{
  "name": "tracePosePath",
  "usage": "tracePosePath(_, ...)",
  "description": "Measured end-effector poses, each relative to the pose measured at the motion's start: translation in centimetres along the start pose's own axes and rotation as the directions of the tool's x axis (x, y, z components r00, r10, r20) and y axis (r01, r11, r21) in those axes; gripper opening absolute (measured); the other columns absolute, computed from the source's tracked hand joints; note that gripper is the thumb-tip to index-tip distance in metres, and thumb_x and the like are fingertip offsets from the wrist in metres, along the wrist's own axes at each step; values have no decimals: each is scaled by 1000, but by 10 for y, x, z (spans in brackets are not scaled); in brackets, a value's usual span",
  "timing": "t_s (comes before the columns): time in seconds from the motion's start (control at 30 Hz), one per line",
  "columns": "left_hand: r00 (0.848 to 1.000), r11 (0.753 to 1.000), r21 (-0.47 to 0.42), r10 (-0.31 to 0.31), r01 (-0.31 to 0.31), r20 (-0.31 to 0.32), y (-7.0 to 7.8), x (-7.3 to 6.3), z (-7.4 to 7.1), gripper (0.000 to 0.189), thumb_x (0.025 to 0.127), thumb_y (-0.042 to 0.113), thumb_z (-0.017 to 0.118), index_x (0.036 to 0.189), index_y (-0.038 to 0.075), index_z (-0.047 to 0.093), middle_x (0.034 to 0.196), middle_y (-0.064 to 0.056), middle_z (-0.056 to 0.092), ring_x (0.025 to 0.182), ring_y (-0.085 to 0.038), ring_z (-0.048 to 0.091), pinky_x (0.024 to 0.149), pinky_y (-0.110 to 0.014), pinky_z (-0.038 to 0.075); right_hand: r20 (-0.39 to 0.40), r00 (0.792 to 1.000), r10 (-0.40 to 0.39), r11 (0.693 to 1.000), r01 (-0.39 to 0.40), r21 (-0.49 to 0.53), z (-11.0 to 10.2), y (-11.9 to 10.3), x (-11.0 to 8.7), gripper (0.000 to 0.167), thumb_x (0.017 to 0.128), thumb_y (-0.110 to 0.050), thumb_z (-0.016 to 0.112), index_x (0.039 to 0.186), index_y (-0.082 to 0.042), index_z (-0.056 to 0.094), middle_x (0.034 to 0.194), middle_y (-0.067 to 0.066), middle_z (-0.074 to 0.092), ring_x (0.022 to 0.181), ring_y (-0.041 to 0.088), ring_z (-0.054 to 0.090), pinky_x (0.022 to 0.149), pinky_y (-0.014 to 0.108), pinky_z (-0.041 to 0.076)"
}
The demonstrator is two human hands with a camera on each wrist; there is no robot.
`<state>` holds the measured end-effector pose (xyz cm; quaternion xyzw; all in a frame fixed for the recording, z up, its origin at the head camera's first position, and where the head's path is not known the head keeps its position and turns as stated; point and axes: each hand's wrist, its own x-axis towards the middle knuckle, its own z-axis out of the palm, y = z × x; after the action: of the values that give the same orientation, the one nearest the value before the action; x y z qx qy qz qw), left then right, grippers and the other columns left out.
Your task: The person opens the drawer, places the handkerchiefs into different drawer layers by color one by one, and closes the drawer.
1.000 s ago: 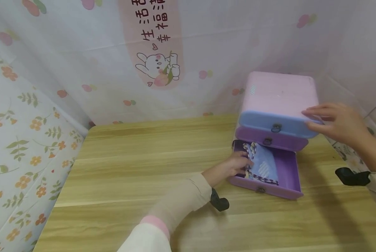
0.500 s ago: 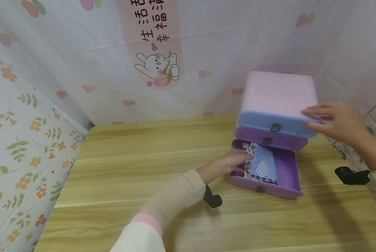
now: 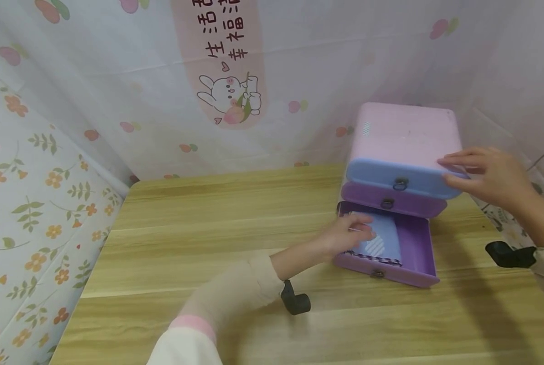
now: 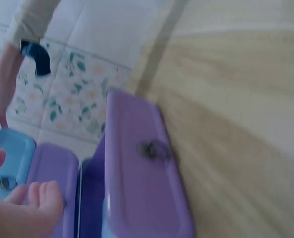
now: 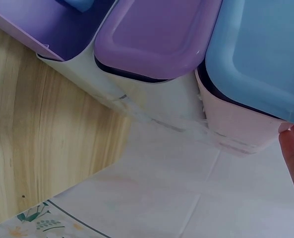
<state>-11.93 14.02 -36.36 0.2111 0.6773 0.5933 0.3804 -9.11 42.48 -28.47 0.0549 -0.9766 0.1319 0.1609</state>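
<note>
A small drawer cabinet (image 3: 406, 132) with a pink top stands at the table's right rear. Its lowest purple drawer (image 3: 404, 275) is pulled out, while the blue drawer (image 3: 377, 177) and purple drawer (image 3: 367, 197) above are closed. Inside the pulled-out drawer lies a folded light-blue cloth (image 3: 390, 241) with checked trim. My left hand (image 3: 340, 235) hovers over the cloth's left part, hiding some of it, and holds nothing; the fingers are loosely bent in the left wrist view. My right hand (image 3: 495, 175) rests on the cabinet's upper right corner, thumb against the blue front.
The wooden table (image 3: 217, 253) stretches left and forward of the cabinet. A printed curtain (image 3: 322, 66) hangs close behind it, and flowered cloth (image 3: 35, 228) covers the left side. Dark wrist mounts (image 3: 296, 303) stick out from both sleeves.
My left hand has drawn away from the cloth's left edge and risen above it, its forearm shifting left. The cloth lies flatter at that edge. My right hand stays in place.
</note>
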Motion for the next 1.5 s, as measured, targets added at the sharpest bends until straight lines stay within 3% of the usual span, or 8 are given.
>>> tracePosePath(0.17,992,992,-24,128,-128,-4,-10,-17,16,30,85,10,57,115,5,56,95,2,59,79,-1,55,70,-20,48,-20,1000,-23,1000,22,-10,1,0,-1,32,74,-16,67,102,1,63,105,21,57,94,38,46,68,46,34)
tracePosePath(0.33,989,986,-79,150,-149,-2,-28,-29,30,25,84,7,57,109,5,58,88,9,57,77,0,56,69,-19,49,-22,1000,-18,1000,18,-6,2,0,-1,32,74,-15,67,102,1,63,105,21,57,94,38,46,68,45,34)
tracePosePath(0.43,993,987,-114,116,-116,-7,-42,-30,38,23,83,5,59,106,4,60,87,7,59,76,-1,56,70,-19,49,-24,1000,-13,1000,13,-4,2,-1,-2,32,74,-15,67,102,1,63,105,21,57,94,37,46,68,45,33)
tracePosePath(0.6,998,989,-140,46,-51,-39,-70,-29,52,22,82,1,58,104,-1,61,92,-8,63,75,-1,55,69,-18,48,-34,999,-15,1000,15,-4,2,0,-2,33,74,-14,67,102,1,63,105,20,57,93,37,47,67,43,34)
tracePosePath(0.8,987,977,-214,-18,-17,-159,-92,-28,67,27,79,-7,56,106,-7,58,97,-13,63,87,-16,60,71,-20,49,-19,1000,-1,1000,0,-5,1,0,-2,34,75,-14,66,104,2,61,107,22,55,95,39,46,68,46,34)
tracePosePath(1.0,968,966,-258,-38,-28,-247,-99,-24,70,29,77,-8,57,107,-10,55,97,-15,62,89,-22,61,73,-23,50,-31,999,-18,1000,18,-11,2,0,-1,33,74,-14,66,103,2,62,106,21,56,95,38,46,68,46,34)
tracePosePath(1.2,955,978,-202,-18,-44,-295,-101,-16,72,26,77,-7,57,103,-12,56,96,-18,62,90,-20,60,75,-23,50,-39,999,-20,1000,20,-11,2,0,-1,33,74,-13,67,103,2,62,107,22,56,96,39,47,69,47,35)
tracePosePath(1.5,938,979,-201,-88,20,-335,-102,-7,76,15,75,-2,64,89,-6,63,81,-11,67,72,-12,62,64,-19,49,-52,998,-43,999,42,-27,3,1,-1,33,73,-13,67,102,1,63,105,20,57,93,37,48,67,41,35)
